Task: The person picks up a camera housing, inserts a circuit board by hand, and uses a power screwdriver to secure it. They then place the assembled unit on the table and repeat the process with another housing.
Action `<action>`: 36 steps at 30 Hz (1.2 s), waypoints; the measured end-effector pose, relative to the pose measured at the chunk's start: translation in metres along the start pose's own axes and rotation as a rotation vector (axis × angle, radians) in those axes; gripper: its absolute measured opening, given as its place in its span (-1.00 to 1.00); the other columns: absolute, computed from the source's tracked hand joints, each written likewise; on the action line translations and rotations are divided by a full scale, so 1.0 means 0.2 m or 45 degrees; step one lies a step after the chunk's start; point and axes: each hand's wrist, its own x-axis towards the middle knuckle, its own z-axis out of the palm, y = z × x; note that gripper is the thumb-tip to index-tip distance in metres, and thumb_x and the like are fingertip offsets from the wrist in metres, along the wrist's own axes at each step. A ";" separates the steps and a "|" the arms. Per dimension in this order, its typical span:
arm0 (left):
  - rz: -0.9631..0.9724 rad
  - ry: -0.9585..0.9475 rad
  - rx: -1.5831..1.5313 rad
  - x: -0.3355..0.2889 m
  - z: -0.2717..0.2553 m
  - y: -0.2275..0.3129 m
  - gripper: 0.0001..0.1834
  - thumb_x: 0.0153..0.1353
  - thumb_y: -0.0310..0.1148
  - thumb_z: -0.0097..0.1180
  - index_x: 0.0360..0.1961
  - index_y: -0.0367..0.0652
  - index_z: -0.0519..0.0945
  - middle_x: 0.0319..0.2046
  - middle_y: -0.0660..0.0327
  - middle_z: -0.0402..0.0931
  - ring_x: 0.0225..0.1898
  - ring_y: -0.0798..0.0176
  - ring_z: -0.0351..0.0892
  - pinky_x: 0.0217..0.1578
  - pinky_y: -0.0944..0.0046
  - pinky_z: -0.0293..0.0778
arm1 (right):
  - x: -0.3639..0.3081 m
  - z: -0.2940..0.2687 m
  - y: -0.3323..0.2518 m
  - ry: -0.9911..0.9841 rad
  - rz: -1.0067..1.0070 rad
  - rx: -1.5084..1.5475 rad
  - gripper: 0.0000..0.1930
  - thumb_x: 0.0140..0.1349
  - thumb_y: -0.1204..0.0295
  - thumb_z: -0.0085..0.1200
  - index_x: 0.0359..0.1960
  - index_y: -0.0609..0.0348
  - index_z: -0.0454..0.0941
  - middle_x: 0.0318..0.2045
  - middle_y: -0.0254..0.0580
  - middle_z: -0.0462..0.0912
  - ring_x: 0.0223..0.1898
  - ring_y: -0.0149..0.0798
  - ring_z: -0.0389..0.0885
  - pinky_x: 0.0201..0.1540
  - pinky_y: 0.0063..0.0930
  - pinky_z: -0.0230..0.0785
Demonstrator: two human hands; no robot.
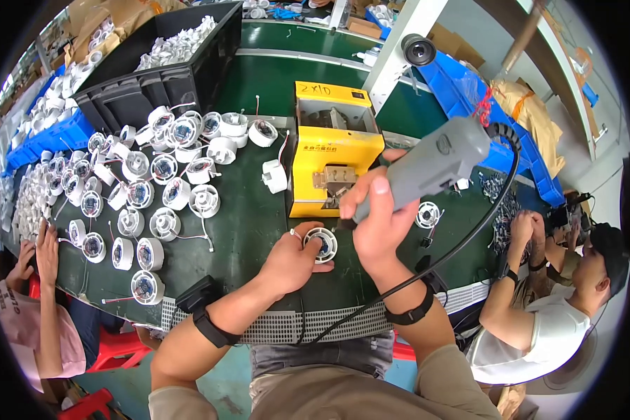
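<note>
My left hand (pixel 291 260) holds a round white plastic housing (pixel 321 245) with a dark circuit board inside, low over the green table. The fingers wrap its left side and lower rim. Closed around a grey corded electric screwdriver (pixel 427 162), my right hand (pixel 381 224) keeps the tool tilted, its tip pointing down and left toward the housing. Whether the tip touches anything cannot be made out. Just beyond both hands stands a yellow screw feeder (pixel 334 157) with a metal outlet on its front. Another white housing (pixel 428 215) lies right of my right hand.
Many similar white housings (pixel 164 169) with wires cover the table's left side. Behind them is a black bin (pixel 143 87) of white parts. A black cable (pixel 462 245) loops from the screwdriver across the right. Co-workers sit at left and right (pixel 532 315). Blue trays (pixel 462 91) stand far right.
</note>
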 end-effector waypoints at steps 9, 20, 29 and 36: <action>0.058 0.002 0.012 0.00 0.00 0.01 -0.65 0.33 -0.50 -0.19 0.10 -0.44 0.33 -0.17 0.03 0.48 -0.26 0.18 0.63 -0.22 0.29 0.67 | -0.12 -0.01 0.00 -0.061 0.147 0.066 -0.61 0.30 0.36 -0.10 0.06 0.28 0.13 -0.59 -0.22 0.37 -0.69 -0.36 0.36 -0.60 -0.42 0.35; 0.052 -0.007 0.066 -0.02 0.01 0.04 -0.68 0.34 -0.48 -0.20 0.06 -0.44 0.36 -0.16 0.04 0.48 -0.21 0.21 0.60 -0.21 0.29 0.67 | -0.14 -0.03 0.06 -0.139 0.149 0.045 -0.58 0.29 0.32 -0.07 0.05 0.31 0.12 -0.58 -0.22 0.38 -0.69 -0.38 0.36 -0.60 -0.48 0.33; 0.138 -0.054 0.531 -0.05 -0.06 0.10 -0.57 0.27 -0.43 -0.06 0.15 -0.34 0.32 -0.24 -0.04 0.54 -0.21 0.14 0.62 -0.36 0.20 0.61 | -0.20 -0.07 0.08 -0.255 0.123 0.331 -0.36 0.23 0.10 0.11 0.12 0.23 0.07 -0.56 -0.26 0.41 -0.61 -0.38 0.43 -0.56 -0.50 0.36; 0.591 1.071 1.703 -0.45 -0.27 0.39 -0.26 0.00 -0.25 0.29 0.24 -0.12 0.30 0.15 -0.11 0.32 0.06 -0.22 0.43 0.01 0.01 0.43 | -0.08 -0.10 -0.06 -0.319 -0.020 0.260 -0.31 0.27 -0.12 -0.08 0.18 0.19 0.10 -0.44 -0.18 0.44 -0.50 -0.33 0.46 -0.45 -0.48 0.38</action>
